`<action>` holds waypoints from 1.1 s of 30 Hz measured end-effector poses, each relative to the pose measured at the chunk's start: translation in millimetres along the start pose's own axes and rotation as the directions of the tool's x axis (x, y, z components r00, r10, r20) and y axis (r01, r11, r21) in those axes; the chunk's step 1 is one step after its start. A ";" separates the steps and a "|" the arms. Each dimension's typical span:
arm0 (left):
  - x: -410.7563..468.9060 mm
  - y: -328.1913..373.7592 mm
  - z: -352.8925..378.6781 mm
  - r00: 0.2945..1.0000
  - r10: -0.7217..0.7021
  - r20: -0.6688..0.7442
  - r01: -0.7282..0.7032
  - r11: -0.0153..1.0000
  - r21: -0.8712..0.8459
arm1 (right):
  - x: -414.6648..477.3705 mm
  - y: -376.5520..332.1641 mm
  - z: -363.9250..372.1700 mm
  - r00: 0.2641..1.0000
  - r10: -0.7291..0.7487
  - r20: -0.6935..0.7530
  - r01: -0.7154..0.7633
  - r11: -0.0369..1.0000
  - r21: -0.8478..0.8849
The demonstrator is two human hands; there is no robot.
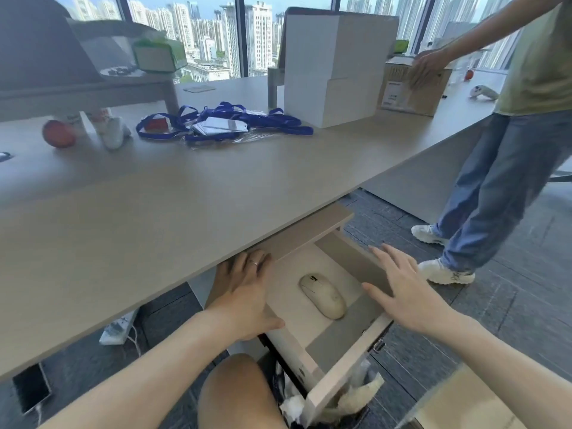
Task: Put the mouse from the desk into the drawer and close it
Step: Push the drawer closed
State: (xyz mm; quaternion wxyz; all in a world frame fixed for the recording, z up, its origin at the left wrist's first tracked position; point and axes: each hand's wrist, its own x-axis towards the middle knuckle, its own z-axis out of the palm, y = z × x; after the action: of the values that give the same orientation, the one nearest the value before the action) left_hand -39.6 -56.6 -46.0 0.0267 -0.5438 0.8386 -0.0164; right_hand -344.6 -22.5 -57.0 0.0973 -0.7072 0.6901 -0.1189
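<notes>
A cream-white mouse (322, 295) lies flat on the floor of the pulled-out drawer (346, 366) under the desk (154, 212). My left hand (244, 298) rests on the drawer's left side wall, fingers spread and reaching up under the desk edge, a ring on one finger. My right hand (405, 292) hovers open over the drawer's right side wall, fingers apart, holding nothing. Neither hand touches the mouse. The drawer's front panel points toward me at the lower right.
Another person (507, 156) stands right of the desk, one hand on a cardboard box (411, 91). Blue lanyards (223, 122), a white box (334, 69) and an orange ball (58, 133) lie on the desk. My bare knee (235, 394) is below the drawer.
</notes>
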 end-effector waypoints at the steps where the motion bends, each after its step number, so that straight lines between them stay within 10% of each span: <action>1: -0.9 0.5 -0.1 1.000 -0.003 0.008 0.003 1.000 0.001 | -9.3 5.9 2.5 0.998 0.062 -0.006 -0.061 0.998 0.030; 6: -5.1 5.2 -2.1 0.998 -0.028 0.051 0.029 1.000 -0.008 | -36.8 5.1 26.6 0.937 0.341 -0.073 -0.304 0.901 0.311; 12: -6.8 11.9 -5.3 0.992 -0.076 0.105 0.080 0.996 -0.030 | -45.1 -22.0 37.6 0.816 0.565 0.125 -0.460 0.502 0.732; 23: -5.3 15.1 -10.9 0.993 -0.087 0.080 0.095 0.991 -0.098 | -46.9 -48.7 38.9 0.721 0.533 0.442 -0.524 0.002 0.852; 33: -11.4 21.8 -18.5 0.987 -0.090 0.136 0.109 0.985 -0.135 | -3.1 -84.8 51.7 0.685 0.532 0.497 -0.505 -0.145 0.851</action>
State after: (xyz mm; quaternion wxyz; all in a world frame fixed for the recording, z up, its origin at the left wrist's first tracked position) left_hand -56.0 -37.3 -28.4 0.0415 -0.5855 0.8059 0.0774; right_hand -248.1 -18.4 -80.8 0.5592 -0.1248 0.6563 -0.4910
